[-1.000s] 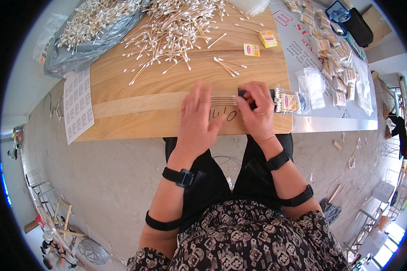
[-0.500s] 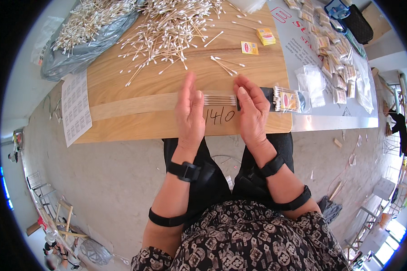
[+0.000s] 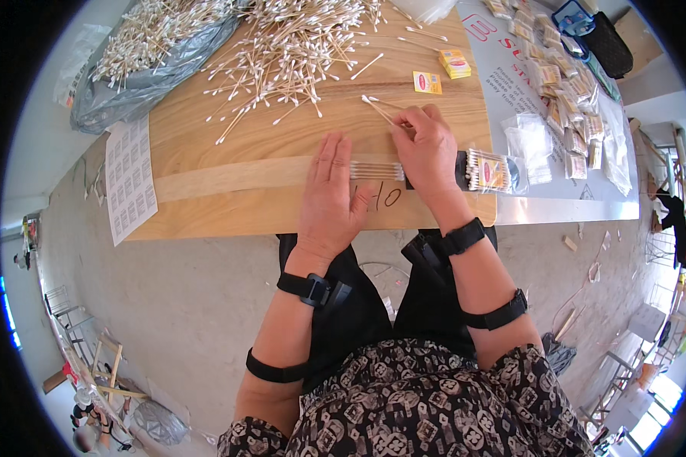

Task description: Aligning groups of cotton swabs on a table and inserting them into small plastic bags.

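A neat row of cotton swabs point(image 3: 376, 170) lies on the wooden board between my hands. My left hand point(image 3: 331, 194) rests flat with its fingers stretched out, its edge beside the left ends of that row. Beyond the row, my right hand point(image 3: 428, 152) has its thumb and fingertips pinched at the near ends of a few loose cotton swabs point(image 3: 376, 107). A dark strip shows partly beneath my right hand. To its right lies a clear bag packed with cotton swabs and a yellow card point(image 3: 488, 171).
A large heap of cotton swabs point(image 3: 293, 53) covers the far board, next to a grey plastic bag point(image 3: 156, 80) of more swabs. Small yellow cards point(image 3: 454, 64) sit at the far right. Several filled packs point(image 3: 572, 99) lie on the silver sheet. A printed paper point(image 3: 131, 171) hangs over the left edge.
My right hand has moved forward and its fingers have closed at the loose swabs. My left hand has turned from upright on its edge to palm down.
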Available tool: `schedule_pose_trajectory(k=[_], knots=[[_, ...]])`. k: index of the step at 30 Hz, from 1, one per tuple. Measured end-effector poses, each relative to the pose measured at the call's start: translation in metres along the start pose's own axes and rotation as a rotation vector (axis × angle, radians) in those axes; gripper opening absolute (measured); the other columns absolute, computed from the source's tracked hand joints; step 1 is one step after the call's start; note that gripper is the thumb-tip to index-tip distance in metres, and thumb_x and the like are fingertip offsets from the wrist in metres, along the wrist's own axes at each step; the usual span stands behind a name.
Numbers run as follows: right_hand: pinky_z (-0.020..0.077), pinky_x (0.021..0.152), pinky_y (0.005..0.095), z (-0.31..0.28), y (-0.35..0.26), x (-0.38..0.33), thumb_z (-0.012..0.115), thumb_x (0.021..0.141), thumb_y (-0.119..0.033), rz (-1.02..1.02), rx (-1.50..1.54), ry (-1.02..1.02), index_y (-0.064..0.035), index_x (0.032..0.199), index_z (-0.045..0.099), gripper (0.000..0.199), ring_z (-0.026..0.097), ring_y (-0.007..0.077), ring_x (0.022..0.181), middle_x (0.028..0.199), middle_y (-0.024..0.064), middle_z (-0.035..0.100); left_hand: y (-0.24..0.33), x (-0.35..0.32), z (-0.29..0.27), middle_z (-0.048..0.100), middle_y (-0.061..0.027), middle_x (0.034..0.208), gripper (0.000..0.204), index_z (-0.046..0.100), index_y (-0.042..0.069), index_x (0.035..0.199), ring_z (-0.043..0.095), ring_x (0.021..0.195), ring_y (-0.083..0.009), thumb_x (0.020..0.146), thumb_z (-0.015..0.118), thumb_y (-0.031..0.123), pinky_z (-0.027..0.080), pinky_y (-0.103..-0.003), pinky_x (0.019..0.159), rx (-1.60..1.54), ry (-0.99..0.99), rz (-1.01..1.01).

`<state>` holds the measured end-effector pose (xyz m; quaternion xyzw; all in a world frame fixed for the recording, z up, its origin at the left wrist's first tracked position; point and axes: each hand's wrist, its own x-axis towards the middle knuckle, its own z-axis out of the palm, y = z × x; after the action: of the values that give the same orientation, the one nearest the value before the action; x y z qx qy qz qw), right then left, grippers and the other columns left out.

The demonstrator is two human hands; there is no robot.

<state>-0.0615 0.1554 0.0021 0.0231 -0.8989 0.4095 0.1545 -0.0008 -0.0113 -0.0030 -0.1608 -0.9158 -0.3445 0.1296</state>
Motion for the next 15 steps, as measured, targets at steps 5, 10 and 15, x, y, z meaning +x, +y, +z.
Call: schedule_pose_trajectory(k=[5, 10, 15], knots=[[0.0497, 0.066, 0.0436, 0.006, 0.006, 0.005, 0.063, 0.080, -0.012, -0.052, -0.112, 0.003, -0.0076, 0.078, 0.062, 0.005, 0.061, 0.0333, 0.076, 0.078, 0.0104, 0.057, -0.003, 0.000, 0.001, 0.045, -0.0232, 0.143, 0.058, 0.043, -0.002, 0.140, 0.044, 0.131, -0.0384, 0.093, 0.062, 0.026, 0.037, -0.042, 0.109, -0.105, 0.073, -0.027], [0.0503, 0.067, 0.0433, -0.003, 0.006, 0.004, 0.064, 0.077, -0.010, 0.005, 0.000, -0.124, -0.0077, 0.080, 0.063, 0.003, 0.061, 0.0329, 0.077, 0.079, 0.0100, 0.058, -0.003, -0.001, -0.001, 0.046, -0.0233, 0.141, 0.055, 0.045, -0.002, 0.138, 0.045, 0.130, -0.0384, 0.092, 0.063, 0.023, 0.038, -0.042, 0.108, -0.081, 0.078, -0.027], [0.0508, 0.068, 0.0428, -0.003, 0.008, 0.005, 0.064, 0.076, -0.008, -0.014, 0.043, -0.066, -0.0074, 0.085, 0.064, 0.009, 0.062, 0.0333, 0.079, 0.082, 0.0116, 0.059, -0.002, -0.001, 0.000, 0.047, -0.0231, 0.140, 0.054, 0.046, -0.002, 0.136, 0.046, 0.130, -0.0387, 0.089, 0.064, 0.017, 0.038, -0.042, 0.107, -0.076, 0.080, -0.017]])
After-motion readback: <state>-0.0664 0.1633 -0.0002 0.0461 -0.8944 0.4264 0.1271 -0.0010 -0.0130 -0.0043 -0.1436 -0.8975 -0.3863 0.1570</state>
